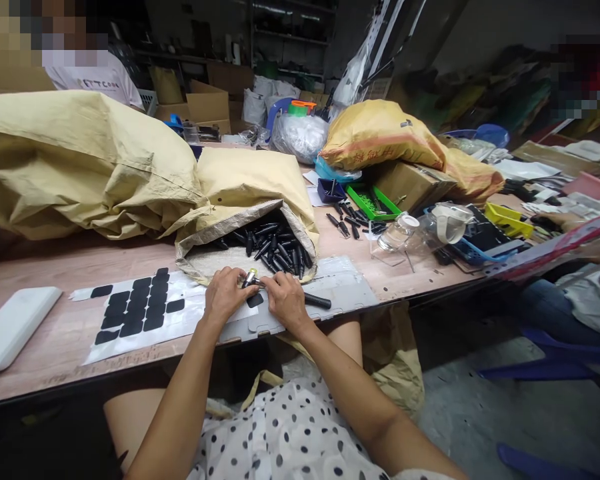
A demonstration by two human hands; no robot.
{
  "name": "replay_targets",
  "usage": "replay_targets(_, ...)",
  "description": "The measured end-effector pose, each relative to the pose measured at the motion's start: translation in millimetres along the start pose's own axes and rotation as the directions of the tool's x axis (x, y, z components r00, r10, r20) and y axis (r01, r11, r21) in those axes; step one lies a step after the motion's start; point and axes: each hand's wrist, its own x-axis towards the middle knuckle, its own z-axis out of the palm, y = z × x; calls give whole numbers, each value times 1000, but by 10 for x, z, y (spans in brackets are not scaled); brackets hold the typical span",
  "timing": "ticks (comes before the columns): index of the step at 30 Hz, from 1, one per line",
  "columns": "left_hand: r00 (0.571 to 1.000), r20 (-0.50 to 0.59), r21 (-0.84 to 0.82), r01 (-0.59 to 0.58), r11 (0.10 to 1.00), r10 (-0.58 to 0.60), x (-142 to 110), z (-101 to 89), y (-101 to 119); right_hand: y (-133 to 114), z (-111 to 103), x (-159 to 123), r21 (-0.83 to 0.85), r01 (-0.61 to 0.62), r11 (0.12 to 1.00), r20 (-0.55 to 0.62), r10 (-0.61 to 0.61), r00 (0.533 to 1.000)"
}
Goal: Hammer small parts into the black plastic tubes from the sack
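Note:
My left hand [225, 293] and my right hand [286, 300] meet at the table's near edge, both closed on a slim black rod with a silver metal end [251, 279]; its black shaft [317, 302] sticks out to the right past my right hand. A small black pad [255, 301] lies just under the hands. Left of them lies a white sheet carrying several black pads [137, 307]. Right behind the hands, an open tan sack [260, 200] lies on its side, spilling several black rods [275, 250].
A large tan sack [75, 160] fills the left of the wooden table [55, 267]. A white flat case [13, 327] lies far left. Green tray [373, 200], cardboard box [410, 183], clear jar [397, 233] and clutter sit right. Other people sit at back left and right.

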Motion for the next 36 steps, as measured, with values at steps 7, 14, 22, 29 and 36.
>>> replay_targets(7,999,38,-53,-24,998,26,-39,58,-143,11,27,-15,5,9,1000,-26,-9,1000)
replay_targets(14,1000,15,-86,14,996,-13,-45,80,-113,41,66,-65,7,-3,1000,-189,5,982)
replay_targets(22,982,184,-252,93,963,-47,64,-128,-182,24,66,-102,46,-34,998,-275,45,960)
replay_targets(29,982,87,-167,-152,974,168,504,-215,-25,-17,23,-59,38,-48,998,-109,52,993)
replay_targets(36,934,236,-11,-274,962,269,690,207,253,-32,-11,-40,15,-58,998,-43,59,997)
